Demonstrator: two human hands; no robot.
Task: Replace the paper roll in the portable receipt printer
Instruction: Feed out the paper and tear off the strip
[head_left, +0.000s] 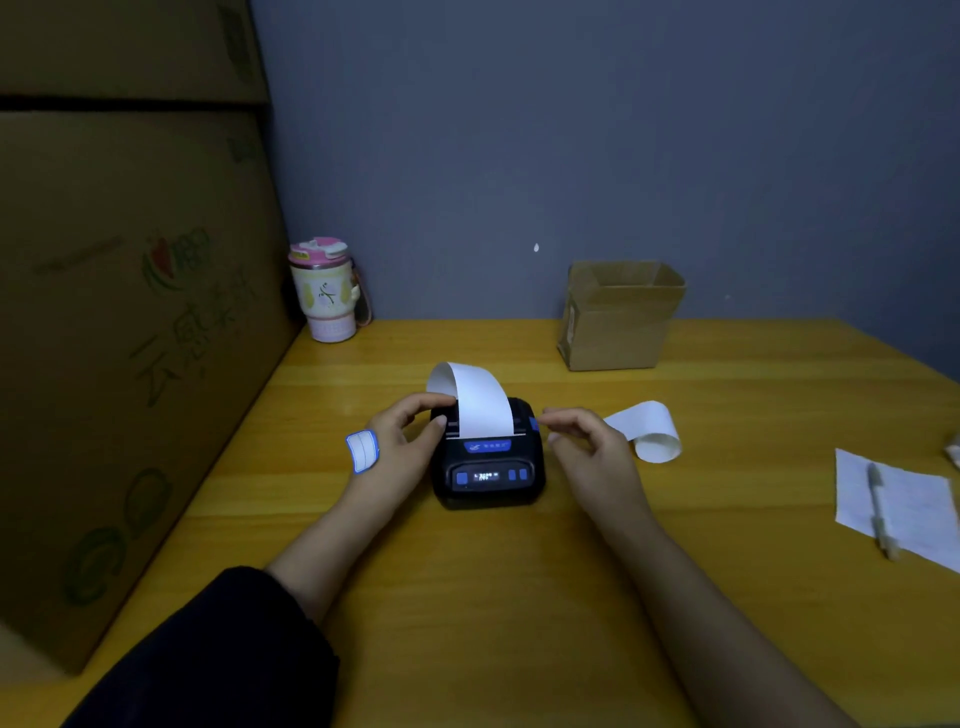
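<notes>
Both hands flank the printer (488, 462) mid-table, left hand (402, 441) pinching its rear left corner, right hand (587, 441) loosely curled, empty, beside its blue latch; a skewed lid could jam the paper strip (480, 397) curling out, or a nudge knock the loose roll (649, 431) beyond.

Black printer (487, 465) on the table feeds curling white paper (475, 397); spare roll (652, 434) beside it.

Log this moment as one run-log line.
black receipt printer: lid shut, white paper strip out | left hand: on printer | right hand: beside, empty
</notes>
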